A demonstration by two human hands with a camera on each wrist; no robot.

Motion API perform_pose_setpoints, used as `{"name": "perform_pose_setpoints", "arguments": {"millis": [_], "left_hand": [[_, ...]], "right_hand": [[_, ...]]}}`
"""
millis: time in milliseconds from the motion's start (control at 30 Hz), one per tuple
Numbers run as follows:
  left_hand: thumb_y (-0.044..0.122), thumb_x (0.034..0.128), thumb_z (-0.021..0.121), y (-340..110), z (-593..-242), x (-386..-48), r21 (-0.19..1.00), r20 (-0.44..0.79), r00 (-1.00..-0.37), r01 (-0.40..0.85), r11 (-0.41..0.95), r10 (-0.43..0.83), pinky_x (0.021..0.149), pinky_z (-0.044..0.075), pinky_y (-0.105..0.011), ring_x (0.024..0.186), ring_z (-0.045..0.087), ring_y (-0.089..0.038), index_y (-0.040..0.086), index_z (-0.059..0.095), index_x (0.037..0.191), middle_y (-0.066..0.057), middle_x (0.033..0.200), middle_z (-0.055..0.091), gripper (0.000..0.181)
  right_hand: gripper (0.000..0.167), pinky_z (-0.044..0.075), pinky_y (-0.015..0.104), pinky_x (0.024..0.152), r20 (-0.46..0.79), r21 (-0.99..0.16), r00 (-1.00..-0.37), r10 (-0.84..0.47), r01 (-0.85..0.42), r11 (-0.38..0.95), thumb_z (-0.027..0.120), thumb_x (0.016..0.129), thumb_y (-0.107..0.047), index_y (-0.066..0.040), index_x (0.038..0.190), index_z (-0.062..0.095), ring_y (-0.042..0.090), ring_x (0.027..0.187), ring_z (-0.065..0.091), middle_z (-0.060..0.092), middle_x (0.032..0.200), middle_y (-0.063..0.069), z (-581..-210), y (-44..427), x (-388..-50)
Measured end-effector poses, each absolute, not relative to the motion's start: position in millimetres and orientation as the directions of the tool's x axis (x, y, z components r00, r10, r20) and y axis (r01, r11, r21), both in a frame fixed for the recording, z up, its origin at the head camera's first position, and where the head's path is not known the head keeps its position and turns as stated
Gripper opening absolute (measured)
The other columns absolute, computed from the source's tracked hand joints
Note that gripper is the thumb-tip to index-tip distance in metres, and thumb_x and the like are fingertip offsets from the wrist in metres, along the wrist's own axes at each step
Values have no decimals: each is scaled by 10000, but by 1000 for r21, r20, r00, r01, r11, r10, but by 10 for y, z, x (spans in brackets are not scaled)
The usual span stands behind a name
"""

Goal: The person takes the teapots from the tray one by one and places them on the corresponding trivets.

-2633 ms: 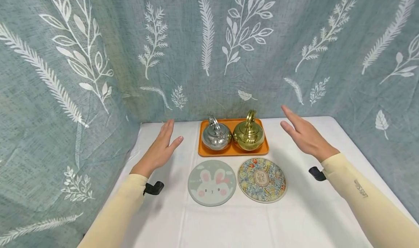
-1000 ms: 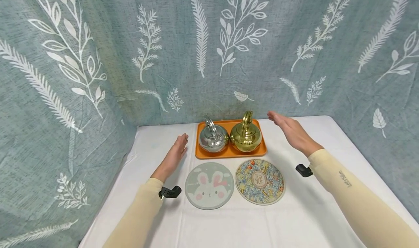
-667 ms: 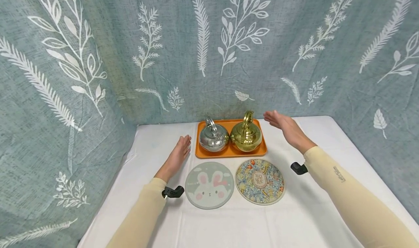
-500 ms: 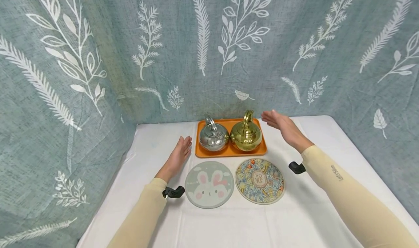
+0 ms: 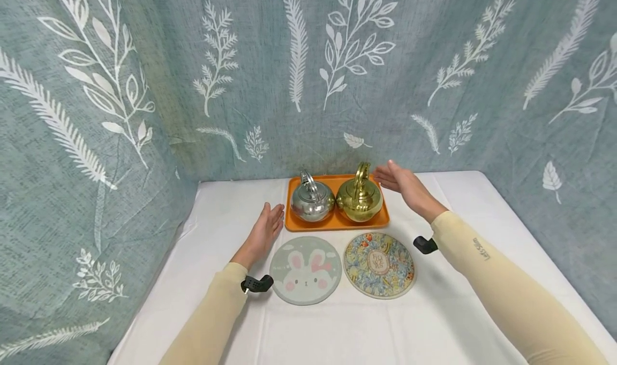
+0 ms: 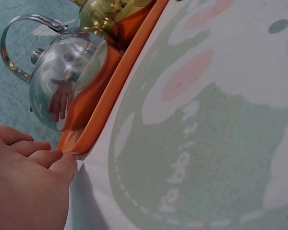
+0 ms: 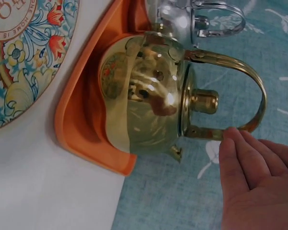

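A silver kettle (image 5: 312,203) and a gold kettle (image 5: 359,202) stand side by side on an orange tray (image 5: 337,225), arched handles up. My left hand (image 5: 264,231), fingers extended, is at the tray's left end. In the left wrist view its fingertips overlap the tray's corner (image 6: 77,143); whether they touch it I cannot tell. My right hand (image 5: 409,191) is right of the gold kettle with straight fingers pointing at it. In the right wrist view the fingertips meet the outline of the gold handle (image 7: 257,86); contact is unclear. Neither hand holds anything.
In front of the tray, a round rabbit mat (image 5: 306,295) lies left of a round floral mat (image 5: 405,271) on the white tablecloth (image 5: 337,333). A blue-green leaf-patterned curtain (image 5: 270,76) stands behind the table and along both sides.
My left hand has moved right toward the tray's left end. My right hand has moved left toward the gold kettle. The kettles, tray and mats keep their places.
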State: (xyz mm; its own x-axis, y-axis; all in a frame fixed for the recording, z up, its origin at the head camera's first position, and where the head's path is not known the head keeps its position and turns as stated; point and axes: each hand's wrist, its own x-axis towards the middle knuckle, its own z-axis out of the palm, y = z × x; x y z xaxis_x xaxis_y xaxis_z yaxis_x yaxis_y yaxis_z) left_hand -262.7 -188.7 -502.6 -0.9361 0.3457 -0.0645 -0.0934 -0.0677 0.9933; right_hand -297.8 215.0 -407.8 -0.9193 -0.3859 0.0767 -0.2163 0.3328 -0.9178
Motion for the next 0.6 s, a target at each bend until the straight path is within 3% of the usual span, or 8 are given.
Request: {"name": "perform_pose_setpoints", "arguments": {"millis": [200,600], "left_hand": [[575,1154,76,-1870,-5062,-2580,988,-95,-933,-130,-80,347,1359,84,-417,1658,-1,-370,-91,-20,1690,-250,1787,-34,859],[678,1128,145,-1860,-5186,-2619,970,-99,-934,-168,-178,343,1354,60,-386,1657,-27,-355,-118,-25,1674,-266,1779,-53,980]], "right_hand": [[981,293,502,1313,31,-947,-920,-391,-152,284,212,1097,-757,29,1663,363,380,1522,451,486,1630,220,-4154,2089,-3010],[884,364,420,1283,-24,-994,-940,-339,-14,109,192,1155,-636,82,1642,362,372,1505,474,485,1614,265,-4102,1981,-3107]]}}
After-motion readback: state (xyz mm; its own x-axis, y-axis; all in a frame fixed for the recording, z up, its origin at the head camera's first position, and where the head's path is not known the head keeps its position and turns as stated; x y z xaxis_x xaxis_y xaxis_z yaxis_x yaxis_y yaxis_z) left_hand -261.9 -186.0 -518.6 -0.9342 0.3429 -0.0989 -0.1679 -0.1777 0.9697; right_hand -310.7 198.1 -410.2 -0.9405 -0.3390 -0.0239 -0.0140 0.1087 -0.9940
